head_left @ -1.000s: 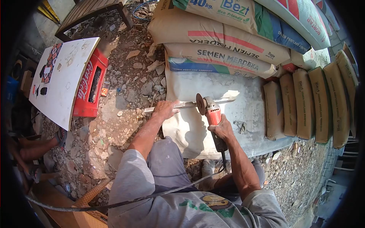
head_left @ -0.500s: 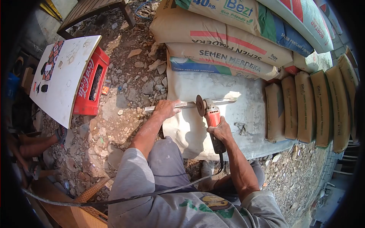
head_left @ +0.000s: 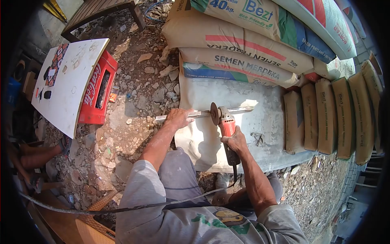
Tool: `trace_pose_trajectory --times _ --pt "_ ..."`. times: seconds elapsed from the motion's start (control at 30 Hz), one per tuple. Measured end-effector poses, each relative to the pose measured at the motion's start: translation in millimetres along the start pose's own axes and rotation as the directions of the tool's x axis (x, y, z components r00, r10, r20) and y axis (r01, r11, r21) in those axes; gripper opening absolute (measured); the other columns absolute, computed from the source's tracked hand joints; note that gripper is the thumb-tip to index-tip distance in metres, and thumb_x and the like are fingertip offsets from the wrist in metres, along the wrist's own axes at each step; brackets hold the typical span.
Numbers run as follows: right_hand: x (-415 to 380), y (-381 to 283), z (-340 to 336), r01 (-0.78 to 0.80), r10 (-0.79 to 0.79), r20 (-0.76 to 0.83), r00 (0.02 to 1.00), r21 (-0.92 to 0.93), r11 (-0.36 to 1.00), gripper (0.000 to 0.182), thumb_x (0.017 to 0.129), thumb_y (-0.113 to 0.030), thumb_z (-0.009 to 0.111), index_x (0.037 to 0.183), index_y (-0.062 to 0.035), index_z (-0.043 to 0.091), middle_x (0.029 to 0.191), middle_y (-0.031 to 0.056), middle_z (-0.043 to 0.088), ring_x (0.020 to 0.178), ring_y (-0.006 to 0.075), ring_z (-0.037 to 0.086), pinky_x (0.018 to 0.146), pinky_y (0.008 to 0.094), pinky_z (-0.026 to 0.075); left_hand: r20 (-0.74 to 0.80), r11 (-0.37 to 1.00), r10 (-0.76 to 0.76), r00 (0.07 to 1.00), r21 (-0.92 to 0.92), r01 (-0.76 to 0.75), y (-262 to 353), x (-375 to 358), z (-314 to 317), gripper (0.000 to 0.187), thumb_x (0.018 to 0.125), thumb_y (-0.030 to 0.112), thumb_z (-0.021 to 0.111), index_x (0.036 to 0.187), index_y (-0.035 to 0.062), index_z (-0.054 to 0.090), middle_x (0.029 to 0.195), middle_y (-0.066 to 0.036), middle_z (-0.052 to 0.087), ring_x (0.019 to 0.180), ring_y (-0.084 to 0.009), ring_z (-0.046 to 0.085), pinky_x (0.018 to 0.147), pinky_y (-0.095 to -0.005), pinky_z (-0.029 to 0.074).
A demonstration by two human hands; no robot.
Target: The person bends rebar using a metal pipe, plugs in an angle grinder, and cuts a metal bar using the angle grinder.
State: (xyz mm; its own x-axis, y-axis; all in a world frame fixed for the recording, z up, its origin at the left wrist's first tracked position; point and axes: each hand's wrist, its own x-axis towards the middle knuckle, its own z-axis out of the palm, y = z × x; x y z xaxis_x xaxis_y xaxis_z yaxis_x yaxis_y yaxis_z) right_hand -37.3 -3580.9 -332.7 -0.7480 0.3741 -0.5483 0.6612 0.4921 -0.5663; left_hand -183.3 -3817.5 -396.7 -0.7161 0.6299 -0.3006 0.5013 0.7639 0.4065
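My right hand [head_left: 235,140] is wrapped round the body of a red and black angle grinder [head_left: 228,128]. The grinder's brown cutting disc [head_left: 214,113] meets, or sits right beside, a long narrow metal bar [head_left: 243,109]; contact is hard to make out. Toward the bar's left end, my left hand [head_left: 178,118] grips it from above. Beneath lies a pale grey sheet [head_left: 268,130] with a cream edge. A power cord [head_left: 142,208] runs from the grinder across my lap to the left. A small dark wire-like piece [head_left: 257,138] rests on the sheet.
Stacked cement bags [head_left: 243,44] rise beyond the sheet, and upright bags [head_left: 321,116] line its right side. To the left, a white board [head_left: 73,85] leans on a red crate [head_left: 96,106]. Rubble covers the ground [head_left: 142,89]. Another person's leg [head_left: 40,156] shows at far left.
The cord across my lap has shifted slightly. Both hands, the grinder and the bar hold nearly the same place, and the whole view has drifted a little.
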Motion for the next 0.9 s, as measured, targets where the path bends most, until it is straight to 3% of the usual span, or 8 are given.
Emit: trace_pose_trajectory --times 0.17,0.27,0.37,0.9 --pt "-1.5 -2.7 1.5 -0.014 0.014 0.001 1.000 -0.033 0.999 0.065 0.057 -0.026 0.071 0.108 0.0051 0.047 0.091 0.0220 0.062 0.082 0.0312 0.063 0.074 0.0375 0.051 -0.061 1.000 0.024 0.998 -0.012 -0.024 -6.1 0.7 10.0 0.038 0.083 0.035 0.065 0.113 0.0144 0.056 0.092 -0.015 0.067 0.088 -0.0350 0.063 0.078 -0.0453 0.048" --pt "-4.7 -5.6 2.4 0.031 -0.031 -0.014 0.999 -0.035 0.999 0.064 0.058 -0.029 0.069 0.105 0.0078 0.045 0.089 0.0279 0.062 0.082 0.0384 0.064 0.074 0.0414 0.051 -0.046 0.999 0.016 0.999 -0.027 -0.017 -7.7 2.5 8.4 0.039 0.082 0.035 0.065 0.115 0.0148 0.056 0.092 -0.016 0.067 0.089 -0.0350 0.063 0.079 -0.0452 0.047" --pt "-2.0 -0.8 6.9 0.002 -0.004 -0.033 0.999 -0.048 0.999 0.064 0.057 -0.027 0.071 0.107 0.0050 0.047 0.090 0.0222 0.062 0.081 0.0316 0.063 0.073 0.0386 0.051 -0.013 1.000 -0.009 1.000 -0.023 0.008 -4.4 2.0 4.6 0.041 0.083 0.035 0.065 0.117 0.0149 0.056 0.094 -0.017 0.067 0.091 -0.0351 0.063 0.081 -0.0450 0.047" --pt "-2.1 3.7 13.7 0.011 -0.012 -0.028 1.000 -0.024 1.000 0.061 0.059 -0.026 0.070 0.106 0.0043 0.045 0.088 0.0223 0.061 0.079 0.0324 0.063 0.071 0.0392 0.051 0.068 0.995 -0.053 0.996 -0.076 0.058 -3.9 6.9 -6.7 0.043 0.080 0.042 0.065 0.115 0.0165 0.058 0.102 -0.016 0.066 0.098 -0.0351 0.061 0.087 -0.0454 0.045"
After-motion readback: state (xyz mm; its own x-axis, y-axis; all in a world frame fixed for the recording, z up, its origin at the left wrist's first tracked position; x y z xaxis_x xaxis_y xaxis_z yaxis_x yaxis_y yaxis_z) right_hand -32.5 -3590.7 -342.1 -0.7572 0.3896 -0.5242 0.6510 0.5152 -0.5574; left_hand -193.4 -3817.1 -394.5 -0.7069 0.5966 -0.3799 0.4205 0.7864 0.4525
